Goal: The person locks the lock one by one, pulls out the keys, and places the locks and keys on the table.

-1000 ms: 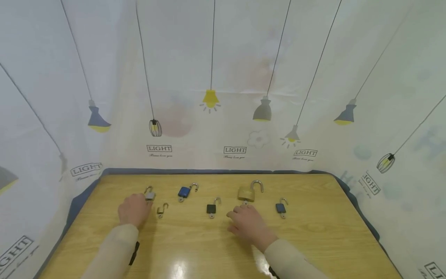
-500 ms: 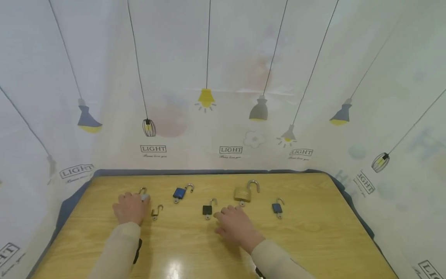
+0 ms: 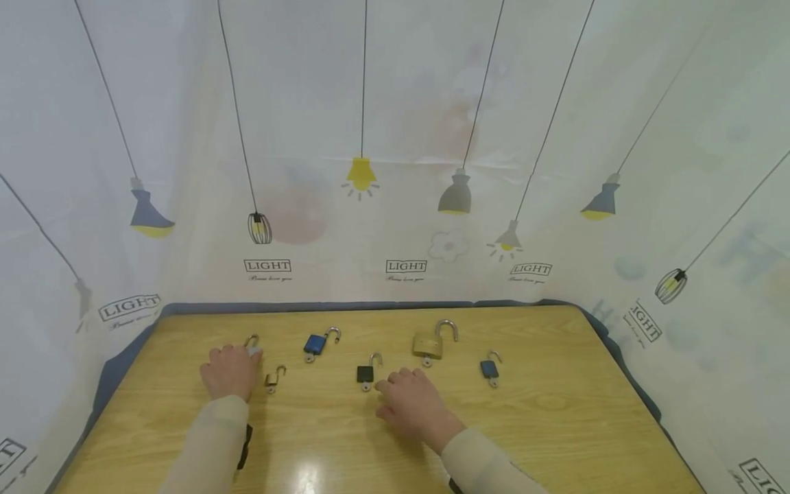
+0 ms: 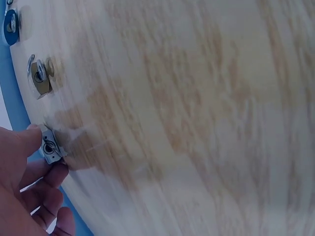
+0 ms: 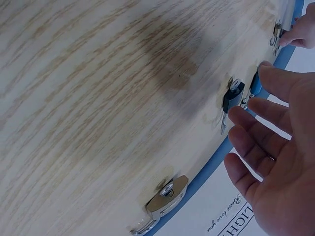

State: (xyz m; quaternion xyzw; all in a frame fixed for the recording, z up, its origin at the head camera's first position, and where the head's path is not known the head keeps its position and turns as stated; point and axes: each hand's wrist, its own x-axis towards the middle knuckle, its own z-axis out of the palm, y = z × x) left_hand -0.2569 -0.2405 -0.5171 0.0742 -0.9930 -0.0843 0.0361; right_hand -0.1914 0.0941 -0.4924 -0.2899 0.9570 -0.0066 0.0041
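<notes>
My left hand (image 3: 231, 372) is at the far left, pinching a small silver-grey padlock (image 4: 49, 146) between thumb and fingers. Its raised shackle shows past my fingers in the head view. Just right of that hand lies a tiny brass padlock (image 3: 272, 379), shackle up and a key in its base. My right hand (image 3: 416, 406) hovers over the table with relaxed fingers and holds nothing. Nearest to its fingertips are a black padlock (image 3: 365, 374) on the left and a large brass padlock (image 3: 428, 344) behind. Both have raised shackles and keys in them.
A blue padlock (image 3: 315, 344) lies at the back, left of centre, and a smaller blue padlock (image 3: 489, 369) lies on the right, both unlocked with keys. The wooden table (image 3: 555, 439) ends at a lamp-printed cloth backdrop (image 3: 333, 206) behind and beside it.
My right hand has moved left, from in front of the large brass padlock towards the black one. My left hand has come further over the grey padlock. The head view has shifted slightly.
</notes>
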